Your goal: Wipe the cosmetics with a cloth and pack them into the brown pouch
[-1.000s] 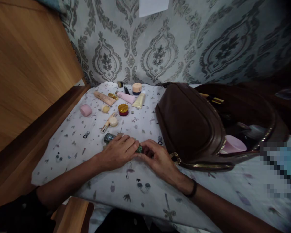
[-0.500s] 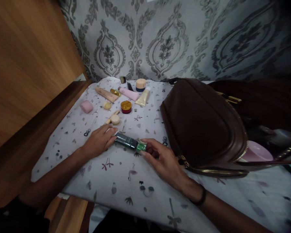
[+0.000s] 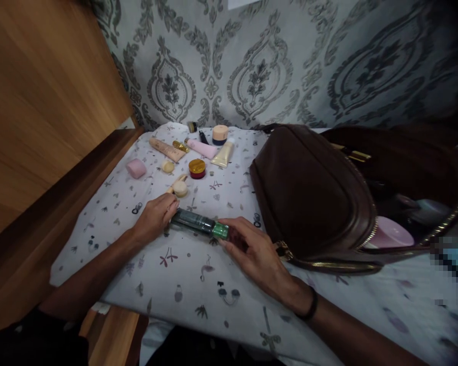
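Observation:
A dark, glossy bottle (image 3: 194, 222) with a shiny green end piece (image 3: 220, 231) lies sideways between my hands, low over the cloth. My left hand (image 3: 155, 216) is closed round its left end, fingers bent over it. The thumb and fingers of my right hand (image 3: 257, 254) pinch the green end; a dark reddish part behind it is mostly hidden by the fingers. Just beyond the bottle are a small round cream-coloured pot (image 3: 180, 189) and a thin beige stick (image 3: 172, 188) beside it.
An unzipped brown leather bag (image 3: 313, 198) stands at right, with a pink item (image 3: 393, 233) inside. Toward the wall lie a gold-lidded jar (image 3: 197, 169), a pink tube (image 3: 201, 148), a cream tube (image 3: 223, 154), a peach-lidded jar (image 3: 220, 134) and a pink sponge-like piece (image 3: 136, 168).
My left hand has shifted slightly left and curled further round the bottle's end. The bottle has moved a little left too. The view has turned slightly.

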The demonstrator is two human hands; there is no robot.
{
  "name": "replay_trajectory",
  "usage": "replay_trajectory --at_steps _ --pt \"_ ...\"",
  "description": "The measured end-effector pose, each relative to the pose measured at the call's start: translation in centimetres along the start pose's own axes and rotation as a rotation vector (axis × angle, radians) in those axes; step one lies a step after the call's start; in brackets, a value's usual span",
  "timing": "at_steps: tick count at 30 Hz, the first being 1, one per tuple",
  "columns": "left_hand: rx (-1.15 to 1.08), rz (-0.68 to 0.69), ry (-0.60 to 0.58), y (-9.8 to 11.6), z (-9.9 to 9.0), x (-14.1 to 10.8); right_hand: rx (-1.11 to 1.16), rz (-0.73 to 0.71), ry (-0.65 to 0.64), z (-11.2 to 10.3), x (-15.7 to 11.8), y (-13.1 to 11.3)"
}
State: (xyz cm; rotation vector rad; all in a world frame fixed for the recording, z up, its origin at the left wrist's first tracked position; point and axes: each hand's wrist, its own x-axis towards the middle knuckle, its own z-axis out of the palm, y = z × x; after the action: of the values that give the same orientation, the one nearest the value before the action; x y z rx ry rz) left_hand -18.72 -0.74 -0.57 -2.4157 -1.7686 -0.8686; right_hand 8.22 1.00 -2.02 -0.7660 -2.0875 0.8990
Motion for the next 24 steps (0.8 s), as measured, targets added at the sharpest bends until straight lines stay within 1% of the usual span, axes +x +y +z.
replay_trajectory --at_steps 2,4,7,9,11,14,15,17,20,24 --pt "0.048 0.005 0.021 -0.3 0.0 0.1 -0.002 -0.027 -0.011 -0.1 -0.1 -0.2" --pt "0.12 0.022 0.069 -0.5 -0.2 0.2 -0.006 -0.026 -0.016 -0.2 -0.2 -0.3" --pt "0.203 0.065 0.146 0.1 -0.8 0.5 0.001 0.002 -0.012 -0.2 -0.2 -0.5" --pt "0.208 0.122 0.182 1.6 -1.1 0.8 0.016 0.014 -0.004 -0.3 -0.2 -0.6" --pt "0.2 0.212 0.195 3.7 -1.0 1.0 0.026 0.021 0.002 -0.2 -0.2 -0.6" --pt "0.227 0.405 0.148 6.9 0.2 1.4 0.02 0.02 0.004 -0.2 -0.2 -0.5" --pt "0.235 0.468 0.122 7.7 0.7 1.5 0.014 0.022 0.004 -0.1 -0.2 -0.5" --pt "0.251 0.543 0.094 8.5 1.7 1.6 0.005 0.035 0.005 -0.1 -0.2 -0.4" --pt "0.288 0.54 0.093 8.2 2.5 1.8 0.029 0.065 -0.006 -0.2 -0.2 -0.2" --pt "0.301 0.466 0.076 6.1 2.0 1.9 0.074 0.088 -0.025 -0.1 0.0 -0.2"
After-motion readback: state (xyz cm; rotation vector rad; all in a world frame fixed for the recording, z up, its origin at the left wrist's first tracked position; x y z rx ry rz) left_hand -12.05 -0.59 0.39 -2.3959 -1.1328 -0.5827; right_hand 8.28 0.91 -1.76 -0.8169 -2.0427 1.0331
